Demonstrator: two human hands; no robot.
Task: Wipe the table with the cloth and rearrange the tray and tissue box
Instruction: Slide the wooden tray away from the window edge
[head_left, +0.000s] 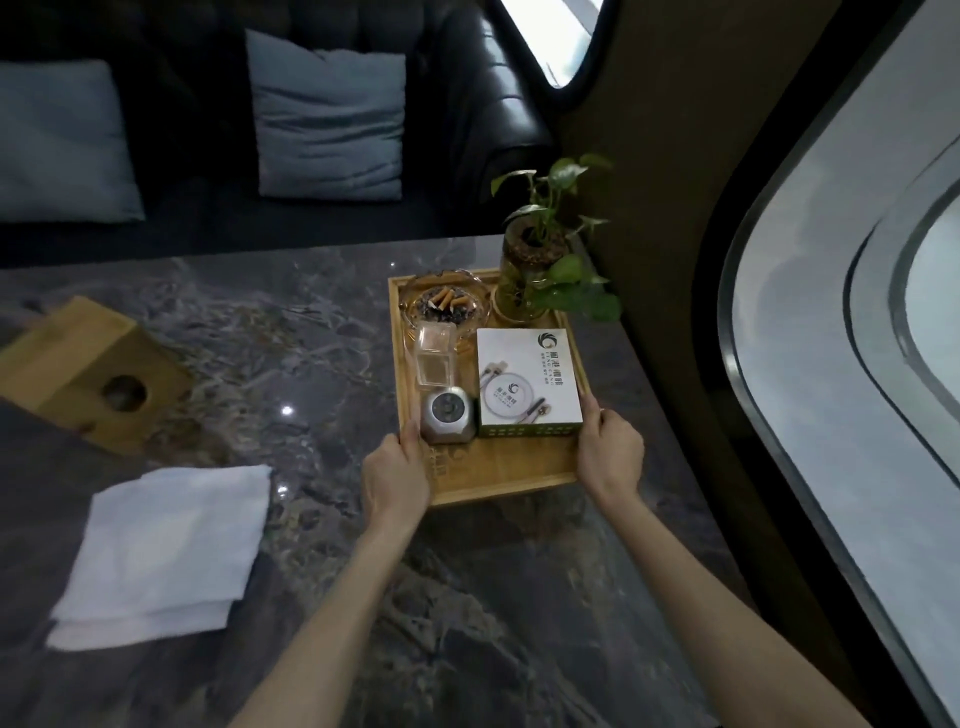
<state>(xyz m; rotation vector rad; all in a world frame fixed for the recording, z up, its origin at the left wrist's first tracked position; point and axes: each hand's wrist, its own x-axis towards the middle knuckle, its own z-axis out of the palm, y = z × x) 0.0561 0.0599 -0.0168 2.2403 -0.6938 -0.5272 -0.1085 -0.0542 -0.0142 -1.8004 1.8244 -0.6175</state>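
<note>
A wooden tray (498, 475) sits on the dark marble table (291, 343) near the right edge. My left hand (395, 475) grips its near-left rim and my right hand (610, 452) grips its near-right rim. On the tray stand a glass ashtray with cigarette butts (444, 304), a clear plastic box (434, 358), a small metal canister (448, 415), a white printed box (527, 382) and a potted green plant (540, 260). A folded white cloth (166, 551) lies on the table at the left front. A wooden tissue box (88, 374) stands at the far left.
A dark leather sofa (483, 104) with two blue-grey cushions (327, 119) runs behind the table. A dark wall (660, 208) and a large rounded window (852, 332) close off the right side, just beyond the tray.
</note>
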